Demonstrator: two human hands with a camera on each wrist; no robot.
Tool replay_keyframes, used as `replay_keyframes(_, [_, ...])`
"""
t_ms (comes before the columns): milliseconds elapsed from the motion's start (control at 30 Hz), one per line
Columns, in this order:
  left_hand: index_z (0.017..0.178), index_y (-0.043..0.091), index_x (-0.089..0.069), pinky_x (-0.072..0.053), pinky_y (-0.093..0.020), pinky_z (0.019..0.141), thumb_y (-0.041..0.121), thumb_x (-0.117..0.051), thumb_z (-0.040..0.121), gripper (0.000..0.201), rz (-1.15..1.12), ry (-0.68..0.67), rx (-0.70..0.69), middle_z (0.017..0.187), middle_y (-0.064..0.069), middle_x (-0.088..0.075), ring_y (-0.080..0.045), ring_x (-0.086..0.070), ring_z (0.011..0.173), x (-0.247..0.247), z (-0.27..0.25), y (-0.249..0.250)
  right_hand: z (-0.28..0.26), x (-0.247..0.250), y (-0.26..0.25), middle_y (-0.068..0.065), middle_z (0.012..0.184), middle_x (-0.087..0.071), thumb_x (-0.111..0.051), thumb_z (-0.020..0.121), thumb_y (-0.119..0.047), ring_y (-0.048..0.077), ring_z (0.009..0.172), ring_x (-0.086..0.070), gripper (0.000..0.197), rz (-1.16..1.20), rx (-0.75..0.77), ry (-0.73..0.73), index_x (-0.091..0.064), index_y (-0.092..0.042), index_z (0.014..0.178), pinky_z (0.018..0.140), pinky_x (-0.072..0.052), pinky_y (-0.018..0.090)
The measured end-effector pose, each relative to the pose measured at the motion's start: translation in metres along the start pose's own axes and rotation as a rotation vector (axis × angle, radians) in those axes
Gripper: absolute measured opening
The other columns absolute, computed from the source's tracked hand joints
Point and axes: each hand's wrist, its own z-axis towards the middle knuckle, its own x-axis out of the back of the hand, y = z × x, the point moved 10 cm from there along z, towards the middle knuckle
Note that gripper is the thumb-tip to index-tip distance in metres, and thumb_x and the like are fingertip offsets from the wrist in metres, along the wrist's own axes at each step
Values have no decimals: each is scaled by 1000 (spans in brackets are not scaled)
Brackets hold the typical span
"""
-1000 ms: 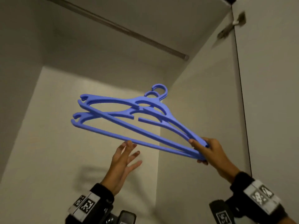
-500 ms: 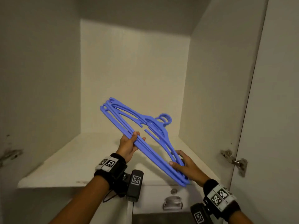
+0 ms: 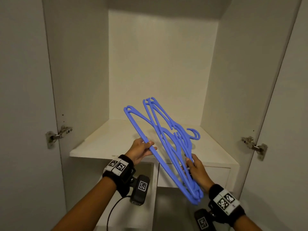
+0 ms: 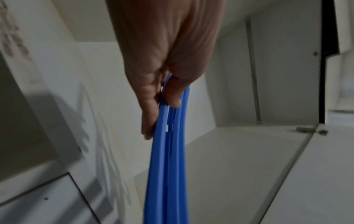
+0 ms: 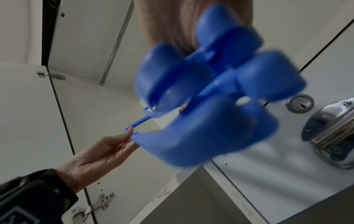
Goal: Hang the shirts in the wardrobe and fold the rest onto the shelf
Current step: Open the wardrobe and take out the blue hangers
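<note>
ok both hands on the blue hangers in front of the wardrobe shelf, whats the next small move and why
Probably draw the left hand a little further left to slide its one hanger free. That hanger already fans away from the bunch at its far end, while the near ends all meet by the right hand, which grips the rest. No shirt shows in these views, so a single free hanger seems the useful thing to have.

I wear a fuzzy black wristband (image 3: 124, 170) on my bare left forearm, with white square tags printed in black-and-white codes. A black boxy camera (image 3: 140, 189) with its own code and a thin black cable (image 3: 111, 212) hangs beneath. My right wrist carries a matching black band (image 3: 225, 202) and camera (image 3: 204, 220).
</note>
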Motion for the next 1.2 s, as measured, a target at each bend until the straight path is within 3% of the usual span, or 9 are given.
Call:
replay_keyframes(33, [94,0,-52,-58,-34,73,-1,-46,95,6,30,24,-28,101,-21,-59,-32,-64,90,6,-3,3,-3,-3,-3,11,85,-65,-37,101,-18,30,78,-67,23,14,-1,4,-47,-10,121,70,-57,42])
replay_keyframes(100, [86,0,-58,-58,-25,62,-1,-53,91,7,31,62,-85,86,-16,-62,-23,-67,74,19,-8,7,-11,-12,-10,11,87,-65,-37,101,-18,25,77,-67,22,38,9,7,-49,-14,119,67,-57,34])
replay_keyframes(200, [90,-4,-65,-57,-22,60,0,-62,86,7,5,120,-120,78,-12,-68,-14,-69,64,39,-15,5,-24,-22,-11,17,92,-66,-39,100,-22,27,79,-68,22,69,3,41,-52,-17,117,70,-57,35])
replay_keyframes(367, [78,-1,-67,-58,-23,60,0,-66,82,5,30,96,-92,64,-5,-69,-15,-69,62,47,-27,0,-55,-31,-14,17,93,-68,-37,101,-23,32,80,-68,25,95,8,99,-49,-21,123,71,-58,39])
replay_keyframes(600, [82,-1,-65,-58,-23,63,-3,-59,87,8,15,-57,-73,66,-4,-71,-15,-70,65,34,-42,-5,-92,-22,-26,8,84,-69,-37,102,-21,30,78,-67,26,106,-22,199,-49,-17,124,72,-58,41])
replay_keyframes(800, [93,-7,-65,-59,-25,64,-3,-60,87,9,-3,-131,-69,67,-5,-71,-16,-71,66,22,-53,-6,-121,-17,-44,11,86,-68,-37,101,-19,32,79,-66,26,99,-3,252,-48,-12,124,68,-57,33])
replay_keyframes(1000, [102,-12,-63,-58,-23,63,-2,-59,88,18,8,-164,-31,75,-10,-71,-16,-71,67,14,-65,-23,-146,-11,-55,18,82,-63,-39,101,-18,23,66,-63,25,44,9,272,-49,-14,124,58,-54,38])
replay_keyframes(1100, [108,-6,-61,-59,-30,70,8,-61,88,24,12,-256,34,97,-20,-69,-19,-71,76,-3,-78,-46,-166,-2,-49,3,74,-57,-52,97,-19,9,53,-50,22,-111,2,323,-55,-17,119,51,-42,28])
replay_keyframes(1200, [94,5,-56,-59,-35,70,18,-56,92,14,-12,-319,161,87,-13,-65,-23,-70,73,-20,-98,-88,-196,17,-27,-4,74,-64,-74,81,-24,10,63,-56,21,-297,-62,392,-62,-26,98,64,-45,26])
